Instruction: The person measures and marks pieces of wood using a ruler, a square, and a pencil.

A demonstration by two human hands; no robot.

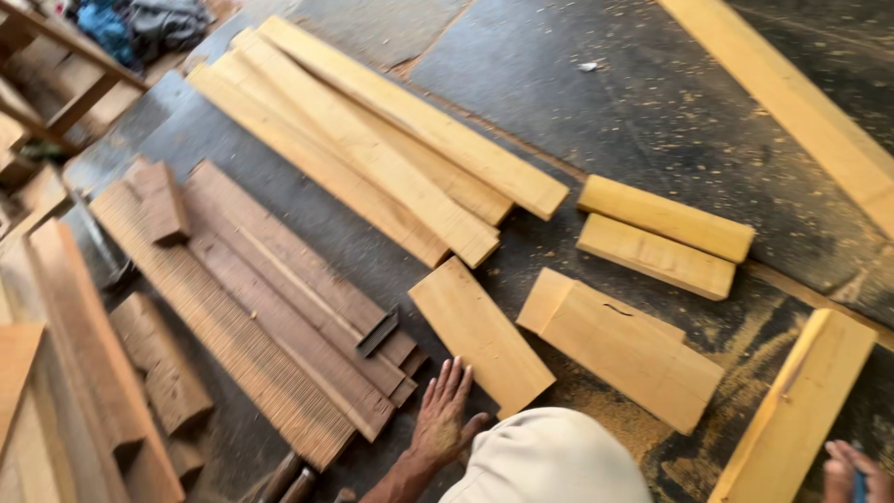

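Observation:
My left hand (442,416) lies flat on the dark floor, fingers spread, holding nothing. Its fingertips touch the near edge of a short pale wooden board (480,335). My right hand (852,470) shows only partly at the bottom right corner, beside the lower end of a yellow plank (799,405); something blue sits by its fingers, and its grip is unclear. My knee in light trousers (549,461) fills the bottom centre.
A thick pale block (622,349) and two short yellow blocks (663,235) lie on the sawdust-strewn floor (652,112). Long pale planks (382,140) are stacked further back. Brown ribbed boards (261,307) lie left, with darker timber (84,363) at the left edge.

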